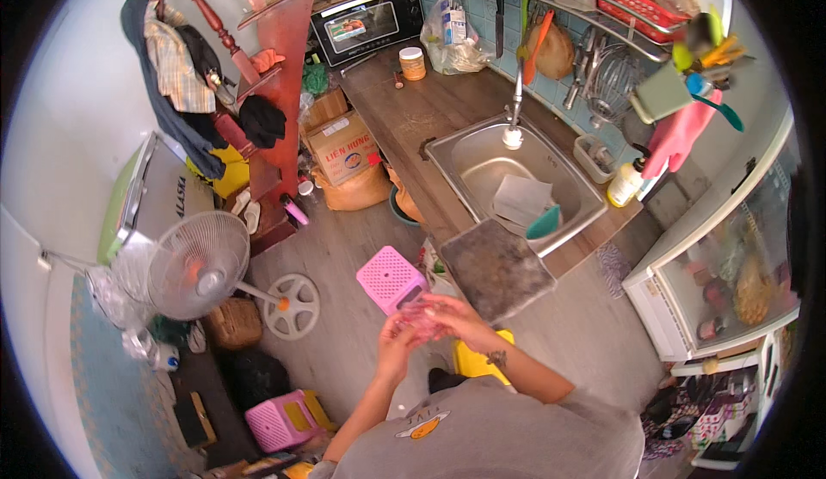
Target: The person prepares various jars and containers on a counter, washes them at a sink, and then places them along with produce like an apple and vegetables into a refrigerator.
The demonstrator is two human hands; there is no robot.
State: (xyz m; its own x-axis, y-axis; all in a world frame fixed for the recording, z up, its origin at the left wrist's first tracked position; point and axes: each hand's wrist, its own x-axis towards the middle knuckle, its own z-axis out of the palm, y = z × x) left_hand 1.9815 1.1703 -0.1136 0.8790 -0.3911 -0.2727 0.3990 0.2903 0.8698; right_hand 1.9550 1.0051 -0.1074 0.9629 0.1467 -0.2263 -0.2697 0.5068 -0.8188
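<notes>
Both hands meet in front of my body, over the floor. Between them is a crumpled, see-through pinkish piece of thin plastic (421,321), perhaps a small bag. My left hand (395,343) pinches it from one side, and my right hand (459,324) grips the other side with bent fingers. Blur hides its exact shape. Just beyond the hands, a pink plastic stool (388,275) with a perforated top stands on the floor. To the right of it, a dark, stained square tray (497,269) lies at the sink's near corner, jutting past the counter edge.
A steel sink (474,156) holds a grey sheet (521,200) and a teal piece (543,222). Left stands a pedestal fan (200,266); a yellow stool (476,356) is by my legs. A glass-front fridge (671,285) bounds the right; a toaster oven (364,24) sits at the back.
</notes>
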